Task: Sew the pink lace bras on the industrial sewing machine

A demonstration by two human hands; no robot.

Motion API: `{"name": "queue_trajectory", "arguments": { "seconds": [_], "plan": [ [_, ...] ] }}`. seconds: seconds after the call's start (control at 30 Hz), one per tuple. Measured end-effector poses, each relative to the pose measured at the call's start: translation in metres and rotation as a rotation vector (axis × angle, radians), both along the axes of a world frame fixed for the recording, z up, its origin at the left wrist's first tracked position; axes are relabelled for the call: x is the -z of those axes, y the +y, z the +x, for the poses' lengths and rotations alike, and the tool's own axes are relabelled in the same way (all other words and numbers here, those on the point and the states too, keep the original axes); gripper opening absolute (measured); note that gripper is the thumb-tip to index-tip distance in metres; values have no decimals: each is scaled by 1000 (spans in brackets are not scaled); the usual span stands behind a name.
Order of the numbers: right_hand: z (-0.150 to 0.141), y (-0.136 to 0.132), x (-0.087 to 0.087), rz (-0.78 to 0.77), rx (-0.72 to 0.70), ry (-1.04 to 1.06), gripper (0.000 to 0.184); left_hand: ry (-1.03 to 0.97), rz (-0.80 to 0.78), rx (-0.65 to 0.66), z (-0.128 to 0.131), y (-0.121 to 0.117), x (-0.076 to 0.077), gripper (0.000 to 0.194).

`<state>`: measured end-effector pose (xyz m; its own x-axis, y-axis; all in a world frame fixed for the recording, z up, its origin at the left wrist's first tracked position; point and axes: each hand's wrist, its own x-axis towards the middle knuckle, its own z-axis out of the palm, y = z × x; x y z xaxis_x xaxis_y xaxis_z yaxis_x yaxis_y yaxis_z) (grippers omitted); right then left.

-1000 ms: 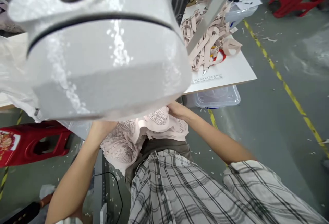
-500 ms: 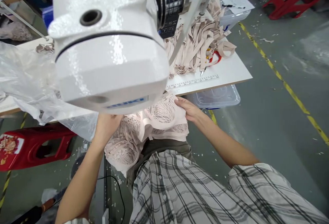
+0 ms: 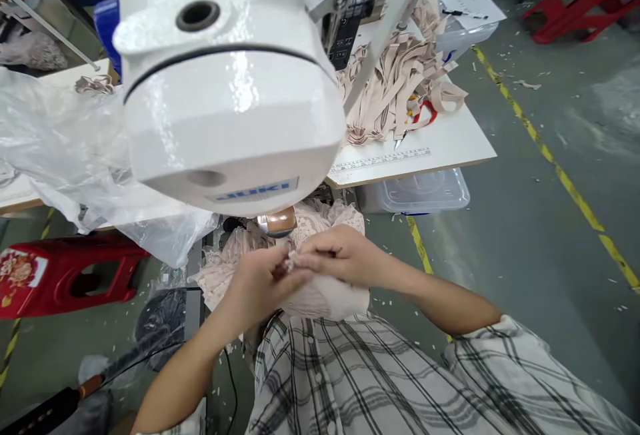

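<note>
A pale pink lace garment (image 3: 325, 298) lies bunched in my lap below the white sewing machine head (image 3: 230, 88). My left hand (image 3: 260, 285) and my right hand (image 3: 335, 258) meet in front of my chest, both pinching the same edge of the lace garment with fingers pressed together. More of the lace trails back under the machine head, where it is partly hidden. My checked shirt fills the bottom of the view.
A white table (image 3: 450, 138) holds a heap of beige straps (image 3: 395, 82), red-handled scissors (image 3: 423, 115) and a printed ruler. A clear plastic box (image 3: 425, 190) sits under it. Crumpled plastic sheeting (image 3: 75, 155) hangs at left above a red stool (image 3: 65, 275). Yellow floor tape runs at right.
Both hands have come out from under the machine head and drawn the lace toward my chest, meeting in a pinch. The view has tilted down a little.
</note>
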<state>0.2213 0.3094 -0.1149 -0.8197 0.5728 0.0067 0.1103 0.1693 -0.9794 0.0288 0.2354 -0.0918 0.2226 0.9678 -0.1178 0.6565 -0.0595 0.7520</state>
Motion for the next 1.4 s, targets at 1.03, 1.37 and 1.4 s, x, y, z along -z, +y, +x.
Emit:
{"name": "queue_trajectory", "arguments": {
  "seconds": [1.03,1.37,1.4],
  "plan": [
    [-11,48,52,-185,346,-127,53,-142,237,-689,-39,10,81,42],
    [16,34,68,-268,437,-124,51,-77,106,-406,34,-63,158,98],
    [18,32,70,-266,446,-118,52,-46,83,-421,42,-62,163,94]
  ]
}}
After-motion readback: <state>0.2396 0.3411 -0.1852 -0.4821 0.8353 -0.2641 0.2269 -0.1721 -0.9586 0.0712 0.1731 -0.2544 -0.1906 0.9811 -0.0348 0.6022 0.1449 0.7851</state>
